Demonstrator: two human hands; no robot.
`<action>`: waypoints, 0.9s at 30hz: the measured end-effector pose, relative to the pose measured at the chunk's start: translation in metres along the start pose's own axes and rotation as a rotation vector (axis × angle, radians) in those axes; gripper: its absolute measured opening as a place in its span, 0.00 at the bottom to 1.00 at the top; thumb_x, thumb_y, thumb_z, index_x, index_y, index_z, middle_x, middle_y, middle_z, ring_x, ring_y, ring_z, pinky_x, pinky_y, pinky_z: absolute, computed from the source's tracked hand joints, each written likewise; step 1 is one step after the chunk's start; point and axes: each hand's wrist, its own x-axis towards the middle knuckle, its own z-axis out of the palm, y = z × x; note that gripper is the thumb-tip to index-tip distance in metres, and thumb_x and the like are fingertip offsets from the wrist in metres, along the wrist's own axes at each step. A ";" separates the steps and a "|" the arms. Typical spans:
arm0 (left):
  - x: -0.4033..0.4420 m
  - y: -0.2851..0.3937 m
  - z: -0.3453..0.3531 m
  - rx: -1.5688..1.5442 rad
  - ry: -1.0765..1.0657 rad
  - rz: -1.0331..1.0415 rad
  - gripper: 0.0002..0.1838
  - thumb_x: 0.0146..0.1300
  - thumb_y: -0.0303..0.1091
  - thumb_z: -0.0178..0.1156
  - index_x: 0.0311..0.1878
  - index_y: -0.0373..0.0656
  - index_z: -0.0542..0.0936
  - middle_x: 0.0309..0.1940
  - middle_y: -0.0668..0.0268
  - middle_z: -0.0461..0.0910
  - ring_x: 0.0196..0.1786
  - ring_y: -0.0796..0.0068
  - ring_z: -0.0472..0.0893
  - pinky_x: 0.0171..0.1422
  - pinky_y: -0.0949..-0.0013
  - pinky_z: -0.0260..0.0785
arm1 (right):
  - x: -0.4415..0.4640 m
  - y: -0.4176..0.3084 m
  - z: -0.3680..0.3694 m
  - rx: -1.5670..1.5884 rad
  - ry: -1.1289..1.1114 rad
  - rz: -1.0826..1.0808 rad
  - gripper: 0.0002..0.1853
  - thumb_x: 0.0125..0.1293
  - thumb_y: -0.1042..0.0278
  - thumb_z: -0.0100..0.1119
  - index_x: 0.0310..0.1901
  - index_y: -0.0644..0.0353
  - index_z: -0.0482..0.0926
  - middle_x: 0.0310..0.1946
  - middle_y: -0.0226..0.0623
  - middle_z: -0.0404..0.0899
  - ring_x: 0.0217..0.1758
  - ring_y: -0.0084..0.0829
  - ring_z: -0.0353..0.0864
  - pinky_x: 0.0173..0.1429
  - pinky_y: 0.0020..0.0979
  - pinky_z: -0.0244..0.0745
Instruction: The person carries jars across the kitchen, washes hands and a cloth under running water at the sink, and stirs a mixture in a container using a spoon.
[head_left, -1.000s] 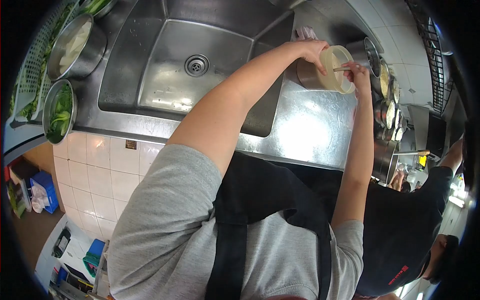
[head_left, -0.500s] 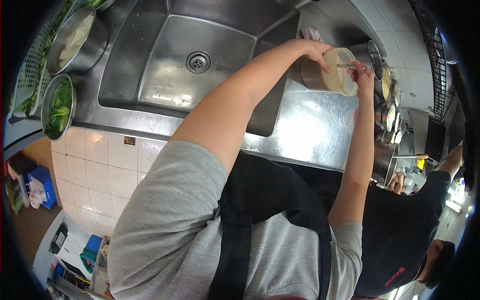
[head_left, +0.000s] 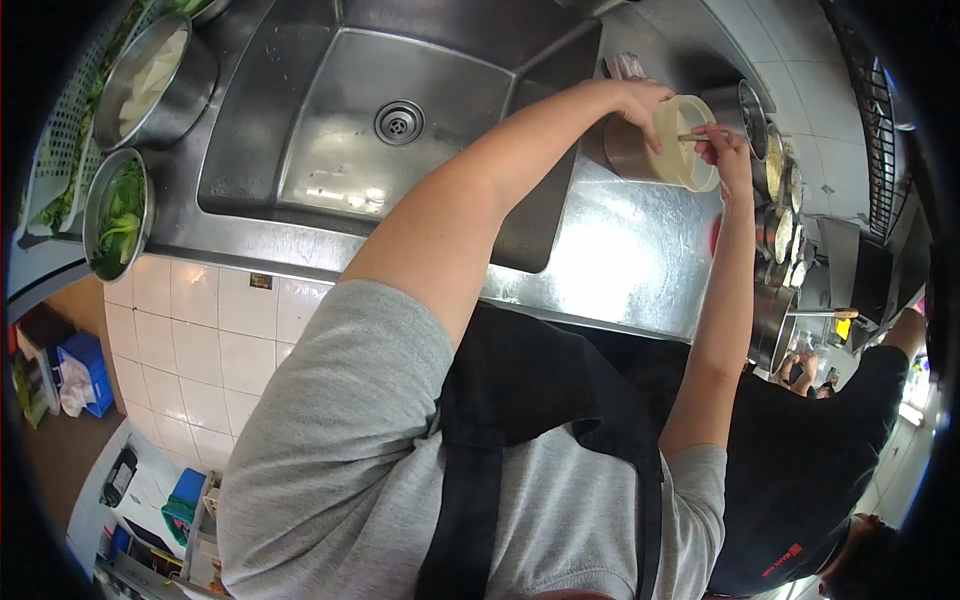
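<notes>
A pale, cream-coloured plastic tub stands on the steel counter right of the sink, its mouth turned towards my right side. My left hand grips it near the rim, thumb on the near side. A thin utensil with a light handle reaches into the tub; its far end is hidden inside. My right hand pinches that handle at the tub's mouth. What the tub contains cannot be made out clearly.
The steel sink lies to the left. Beyond it stand a pot of white pieces and a bowl of green leaves. Several metal containers line the right side. A co-worker in black stands at the right.
My right hand and the utensil have shifted very slightly, and the tub has barely moved. The co-worker at the right has leaned lower in view.
</notes>
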 end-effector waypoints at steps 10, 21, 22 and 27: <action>0.000 -0.008 0.010 -0.165 0.058 -0.047 0.55 0.26 0.52 0.76 0.59 0.34 0.61 0.53 0.53 0.69 0.58 0.60 0.68 0.62 0.67 0.61 | 0.005 0.019 -0.013 0.040 0.016 -0.070 0.12 0.66 0.65 0.48 0.34 0.63 0.79 0.18 0.26 0.72 0.20 0.13 0.65 0.25 0.16 0.59; -0.004 -0.012 0.000 -0.257 0.027 -0.019 0.51 0.32 0.50 0.74 0.61 0.39 0.62 0.55 0.56 0.70 0.57 0.62 0.70 0.60 0.68 0.62 | 0.004 0.016 -0.006 -0.047 -0.021 -0.042 0.13 0.65 0.62 0.49 0.33 0.61 0.79 0.16 0.23 0.71 0.18 0.12 0.63 0.24 0.16 0.57; -0.007 -0.014 0.003 -0.345 0.043 -0.030 0.51 0.33 0.49 0.74 0.61 0.39 0.61 0.55 0.57 0.70 0.57 0.62 0.70 0.60 0.68 0.62 | 0.003 0.015 -0.006 0.010 0.091 -0.063 0.13 0.65 0.61 0.49 0.32 0.61 0.80 0.16 0.23 0.70 0.18 0.12 0.63 0.24 0.16 0.57; -0.007 0.004 0.016 -0.052 0.090 -0.012 0.55 0.27 0.50 0.75 0.61 0.41 0.60 0.53 0.55 0.71 0.57 0.60 0.70 0.59 0.65 0.62 | 0.006 0.014 -0.006 -0.068 -0.061 -0.051 0.13 0.65 0.62 0.49 0.33 0.62 0.79 0.16 0.23 0.70 0.18 0.13 0.63 0.24 0.16 0.57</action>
